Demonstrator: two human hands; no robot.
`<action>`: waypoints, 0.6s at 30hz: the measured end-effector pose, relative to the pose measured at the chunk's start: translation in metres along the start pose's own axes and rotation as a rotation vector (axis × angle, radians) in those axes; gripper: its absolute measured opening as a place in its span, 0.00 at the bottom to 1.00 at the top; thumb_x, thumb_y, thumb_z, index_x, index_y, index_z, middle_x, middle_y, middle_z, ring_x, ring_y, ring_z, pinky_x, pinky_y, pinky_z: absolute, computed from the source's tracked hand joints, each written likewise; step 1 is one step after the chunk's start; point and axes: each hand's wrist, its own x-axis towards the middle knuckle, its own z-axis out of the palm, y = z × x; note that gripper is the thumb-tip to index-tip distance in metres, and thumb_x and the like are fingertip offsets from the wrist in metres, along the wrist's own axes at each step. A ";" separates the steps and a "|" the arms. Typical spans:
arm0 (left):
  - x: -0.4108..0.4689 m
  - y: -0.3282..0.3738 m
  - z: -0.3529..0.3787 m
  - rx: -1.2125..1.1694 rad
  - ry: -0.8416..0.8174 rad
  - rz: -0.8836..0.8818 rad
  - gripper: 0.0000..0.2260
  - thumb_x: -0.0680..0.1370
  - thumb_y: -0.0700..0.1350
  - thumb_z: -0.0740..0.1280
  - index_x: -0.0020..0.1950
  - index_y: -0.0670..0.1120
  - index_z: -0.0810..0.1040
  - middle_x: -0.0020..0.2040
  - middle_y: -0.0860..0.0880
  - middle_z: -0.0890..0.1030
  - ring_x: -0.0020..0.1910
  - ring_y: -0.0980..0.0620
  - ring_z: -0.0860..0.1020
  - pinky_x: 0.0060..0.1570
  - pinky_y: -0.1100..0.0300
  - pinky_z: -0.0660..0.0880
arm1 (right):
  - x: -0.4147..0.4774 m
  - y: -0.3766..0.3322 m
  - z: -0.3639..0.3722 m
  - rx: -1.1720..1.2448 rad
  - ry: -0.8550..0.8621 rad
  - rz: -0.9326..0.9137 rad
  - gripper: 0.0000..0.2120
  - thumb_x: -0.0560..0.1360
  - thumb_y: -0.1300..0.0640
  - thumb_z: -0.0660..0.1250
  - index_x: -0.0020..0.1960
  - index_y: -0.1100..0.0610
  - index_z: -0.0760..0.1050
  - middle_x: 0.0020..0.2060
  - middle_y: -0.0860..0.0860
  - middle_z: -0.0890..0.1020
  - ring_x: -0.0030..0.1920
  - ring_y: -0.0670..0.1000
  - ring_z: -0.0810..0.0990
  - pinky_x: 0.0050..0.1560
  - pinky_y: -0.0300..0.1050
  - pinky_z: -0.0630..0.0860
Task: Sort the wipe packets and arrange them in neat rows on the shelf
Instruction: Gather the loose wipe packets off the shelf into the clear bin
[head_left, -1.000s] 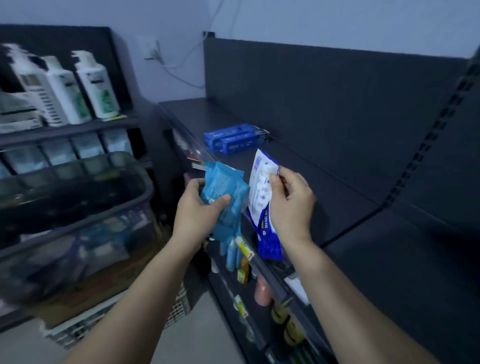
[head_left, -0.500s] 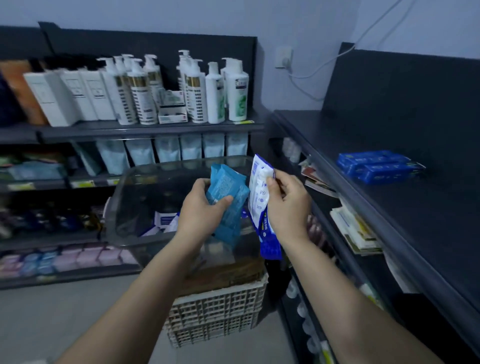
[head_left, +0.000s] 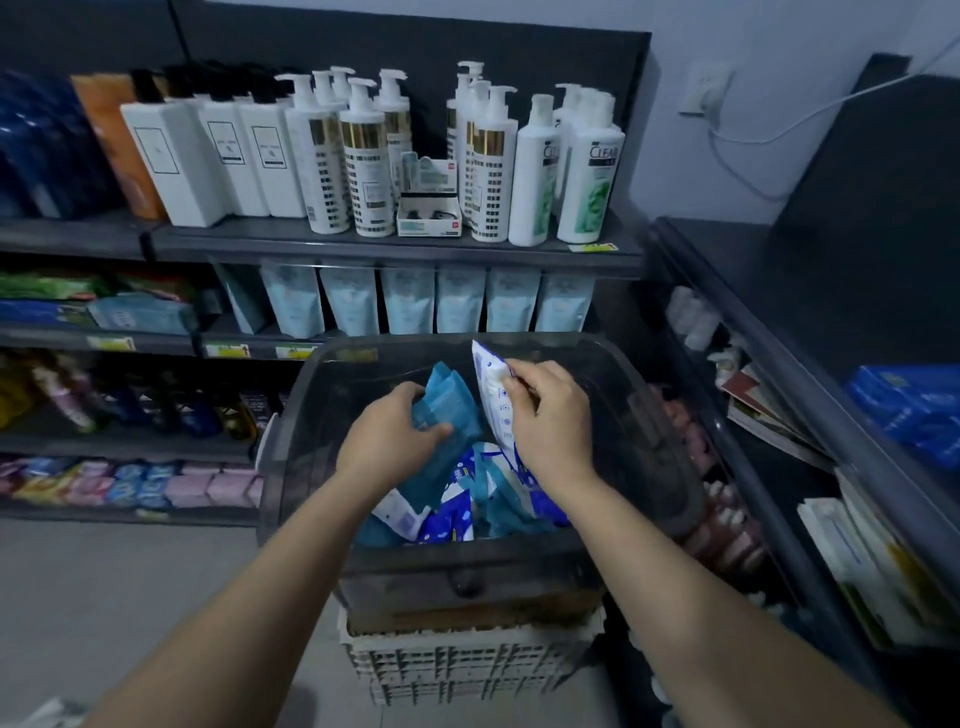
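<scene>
My left hand (head_left: 390, 439) grips light-blue wipe packets (head_left: 451, 410) above a dark translucent bin (head_left: 649, 415). My right hand (head_left: 551, 415) holds a white-and-blue wipe packet (head_left: 491, 382) upright, just right of the light-blue ones. Inside the bin lie several more blue and white wipe packets (head_left: 457, 506), partly hidden by my hands. Dark-blue packets (head_left: 909, 410) lie on the dark shelf (head_left: 810, 332) at the far right.
The bin rests on a white plastic crate (head_left: 462, 665) on the floor. White pump bottles (head_left: 363, 156) fill the upper shelf behind it, pale pouches (head_left: 457, 299) the shelf below. Magazines and boxes (head_left: 769, 415) sit on lower right shelves.
The view has swung left from the right-hand shelf to the bin. Both hands, still holding their packets, now hang lower over the open bin.
</scene>
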 end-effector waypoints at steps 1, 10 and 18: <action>0.010 -0.005 0.005 0.033 -0.020 -0.031 0.22 0.74 0.52 0.70 0.66 0.49 0.71 0.57 0.48 0.80 0.48 0.50 0.79 0.48 0.53 0.79 | 0.003 0.008 0.009 -0.008 -0.045 -0.002 0.09 0.77 0.62 0.66 0.55 0.60 0.82 0.43 0.53 0.80 0.41 0.47 0.76 0.40 0.27 0.67; 0.077 -0.067 0.064 0.386 -0.399 -0.090 0.30 0.74 0.50 0.70 0.74 0.48 0.64 0.69 0.44 0.69 0.65 0.45 0.72 0.62 0.52 0.71 | 0.014 0.089 0.074 -0.481 -1.073 0.099 0.21 0.78 0.53 0.63 0.69 0.54 0.68 0.67 0.56 0.70 0.69 0.57 0.67 0.65 0.51 0.68; 0.094 -0.091 0.081 0.741 -0.603 -0.020 0.33 0.72 0.55 0.71 0.73 0.47 0.64 0.70 0.46 0.67 0.68 0.45 0.67 0.64 0.47 0.70 | 0.019 0.117 0.070 -0.683 -1.214 0.110 0.29 0.74 0.44 0.68 0.70 0.55 0.65 0.68 0.56 0.69 0.68 0.58 0.65 0.63 0.53 0.67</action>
